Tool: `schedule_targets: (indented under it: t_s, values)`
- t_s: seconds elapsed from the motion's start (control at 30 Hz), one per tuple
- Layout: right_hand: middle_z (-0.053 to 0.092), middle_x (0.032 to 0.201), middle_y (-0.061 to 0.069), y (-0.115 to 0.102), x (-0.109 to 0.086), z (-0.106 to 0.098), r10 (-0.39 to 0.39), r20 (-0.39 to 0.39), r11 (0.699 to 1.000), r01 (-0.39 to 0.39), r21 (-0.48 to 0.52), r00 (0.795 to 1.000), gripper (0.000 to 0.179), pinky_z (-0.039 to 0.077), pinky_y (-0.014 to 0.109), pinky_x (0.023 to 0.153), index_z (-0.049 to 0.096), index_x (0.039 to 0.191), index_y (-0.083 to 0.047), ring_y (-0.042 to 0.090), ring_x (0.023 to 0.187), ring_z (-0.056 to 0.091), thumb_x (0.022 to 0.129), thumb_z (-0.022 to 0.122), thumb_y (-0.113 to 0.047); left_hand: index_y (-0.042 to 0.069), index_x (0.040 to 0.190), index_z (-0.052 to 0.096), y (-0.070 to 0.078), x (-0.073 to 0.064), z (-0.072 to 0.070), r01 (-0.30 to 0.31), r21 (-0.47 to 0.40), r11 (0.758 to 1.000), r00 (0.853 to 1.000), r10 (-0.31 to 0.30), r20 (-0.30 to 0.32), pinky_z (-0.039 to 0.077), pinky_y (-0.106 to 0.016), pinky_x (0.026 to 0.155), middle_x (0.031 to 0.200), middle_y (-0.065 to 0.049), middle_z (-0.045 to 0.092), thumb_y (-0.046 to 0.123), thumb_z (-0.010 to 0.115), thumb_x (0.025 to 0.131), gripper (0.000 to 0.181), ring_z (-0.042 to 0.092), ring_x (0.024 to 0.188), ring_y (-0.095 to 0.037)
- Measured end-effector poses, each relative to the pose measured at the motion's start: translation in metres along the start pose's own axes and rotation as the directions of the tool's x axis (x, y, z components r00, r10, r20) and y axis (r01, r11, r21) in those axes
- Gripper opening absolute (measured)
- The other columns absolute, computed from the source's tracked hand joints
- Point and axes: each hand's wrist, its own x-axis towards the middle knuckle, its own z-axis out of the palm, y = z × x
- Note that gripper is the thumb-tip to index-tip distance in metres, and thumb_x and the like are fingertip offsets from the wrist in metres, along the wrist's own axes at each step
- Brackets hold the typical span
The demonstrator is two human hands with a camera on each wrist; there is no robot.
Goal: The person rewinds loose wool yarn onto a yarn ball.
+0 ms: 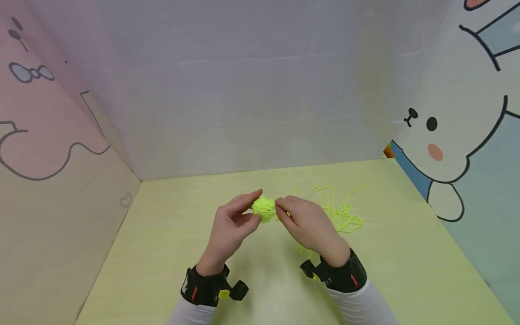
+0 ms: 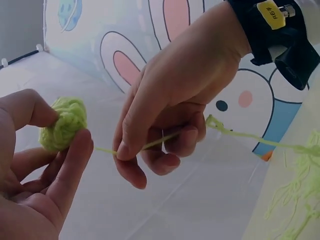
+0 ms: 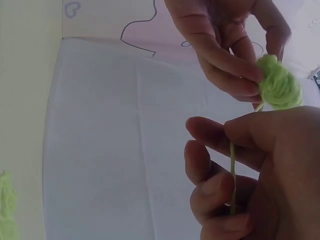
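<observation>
A small ball of neon yellow-green yarn (image 1: pixel 264 208) is held above the table by my left hand (image 1: pixel 232 225), pinched between thumb and fingertips. Close on its right, my right hand (image 1: pixel 310 224) pinches the yarn strand (image 2: pixel 105 150) between thumb and index finger. In the left wrist view the strand runs from the ball through the right hand's fingers and on toward the loose yarn. The right wrist view shows the strand crossing behind the thumb, along the curled lower fingers, with the yarn ball (image 3: pixel 281 85) just beyond.
A loose tangle of the same yarn (image 1: pixel 343 216) lies on the pale yellow table (image 1: pixel 170 203), to the right of and partly behind the right hand. White panel walls (image 1: pixel 252 113) enclose the back and sides, with cartoon drawings on the side walls. Each wrist wears a black camera strap (image 1: pixel 205 286).
</observation>
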Motion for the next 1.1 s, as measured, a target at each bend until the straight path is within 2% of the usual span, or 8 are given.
schedule_targets:
  t_s: [0.1, 0.2, 0.37, 0.63, 0.73, 0.87, 0.97, 1.1]
  values:
    - [0.063, 0.084, -0.012, -0.006, 0.002, 0.005, -0.033, 0.067, 0.999, 0.032, 0.009, 0.997, 0.016, 0.050, 0.029, 0.059, 0.069, 0.100, -0.020, 0.006, 0.066, 0.051, 0.102, 0.053, -0.022, 0.001, 0.136, 0.057, 0.001, 0.001, -0.002, 0.053, -0.053, 0.997, 0.992, -0.058, -0.109, 0.057, -0.027, 0.083, 0.124, -0.019, 0.058, -0.006, 0.064, 0.091, 0.047, 0.058, 0.110, -0.032]
    - [0.065, 0.085, -0.014, -0.012, 0.002, 0.007, -0.056, 0.125, 0.998, 0.054, 0.023, 0.991, 0.018, 0.052, 0.028, 0.061, 0.069, 0.098, -0.023, 0.004, 0.067, 0.052, 0.103, 0.052, -0.023, 0.002, 0.137, 0.057, 0.000, 0.002, -0.003, 0.090, -0.072, 0.993, 0.971, -0.103, -0.217, 0.056, -0.029, 0.086, 0.125, -0.019, 0.058, -0.004, 0.064, 0.092, 0.045, 0.057, 0.112, -0.031]
    - [0.064, 0.082, -0.016, -0.020, 0.000, 0.008, -0.075, 0.184, 0.997, 0.071, 0.025, 0.980, 0.017, 0.053, 0.027, 0.064, 0.070, 0.097, -0.024, 0.002, 0.067, 0.053, 0.102, 0.054, -0.025, 0.005, 0.133, 0.061, -0.004, 0.003, -0.004, 0.100, -0.028, 0.995, 0.943, -0.104, -0.316, 0.057, -0.026, 0.084, 0.118, -0.019, 0.060, -0.002, 0.064, 0.093, 0.042, 0.059, 0.106, -0.029]
    - [0.053, 0.069, -0.018, -0.028, -0.004, 0.004, -0.189, 0.150, 0.982, 0.185, 0.039, 0.970, 0.018, 0.046, 0.022, 0.055, 0.067, 0.084, -0.024, 0.001, 0.059, 0.047, 0.099, 0.057, -0.023, 0.009, 0.132, 0.062, -0.009, 0.003, -0.006, 0.087, 0.025, 0.996, 0.939, -0.074, -0.337, 0.057, -0.025, 0.081, 0.112, -0.019, 0.060, 0.003, 0.064, 0.095, 0.038, 0.059, 0.100, -0.028]
    - [0.053, 0.069, -0.018, -0.030, -0.006, 0.000, -0.223, 0.123, 0.974, 0.217, 0.060, 0.967, 0.019, 0.043, 0.020, 0.053, 0.066, 0.082, -0.025, -0.001, 0.058, 0.045, 0.098, 0.057, -0.022, 0.015, 0.132, 0.063, -0.012, 0.002, -0.007, 0.085, 0.119, 0.989, 0.938, -0.039, -0.344, 0.057, -0.025, 0.080, 0.109, -0.015, 0.061, 0.007, 0.066, 0.095, 0.038, 0.060, 0.095, -0.026]
    - [0.055, 0.071, -0.018, -0.032, -0.007, -0.006, -0.277, 0.056, 0.959, 0.272, 0.085, 0.959, 0.014, 0.042, 0.018, 0.051, 0.067, 0.084, -0.024, -0.002, 0.057, 0.044, 0.095, 0.060, -0.020, 0.017, 0.132, 0.062, -0.014, 0.002, -0.006, 0.071, 0.266, 0.961, 0.939, 0.025, -0.343, 0.057, -0.027, 0.080, 0.109, -0.009, 0.062, 0.010, 0.068, 0.093, 0.040, 0.061, 0.094, -0.022]
    - [0.056, 0.072, -0.017, -0.031, -0.009, -0.011, -0.327, -0.025, 0.940, 0.328, 0.095, 0.945, 0.011, 0.039, 0.016, 0.048, 0.069, 0.086, -0.023, -0.003, 0.056, 0.042, 0.093, 0.062, -0.018, 0.014, 0.132, 0.062, -0.015, 0.003, -0.004, 0.063, 0.316, 0.947, 0.942, 0.048, -0.331, 0.058, -0.029, 0.079, 0.110, -0.008, 0.062, 0.008, 0.070, 0.092, 0.041, 0.060, 0.094, -0.021]
    - [0.058, 0.072, -0.016, -0.030, -0.009, -0.015, -0.395, -0.142, 0.907, 0.410, 0.101, 0.908, 0.012, 0.038, 0.014, 0.046, 0.070, 0.088, -0.021, -0.002, 0.055, 0.042, 0.094, 0.061, -0.017, 0.009, 0.131, 0.062, -0.016, 0.004, -0.002, 0.086, 0.342, 0.936, 0.953, 0.023, -0.301, 0.059, -0.033, 0.080, 0.110, -0.009, 0.062, 0.003, 0.071, 0.090, 0.042, 0.061, 0.095, -0.020]
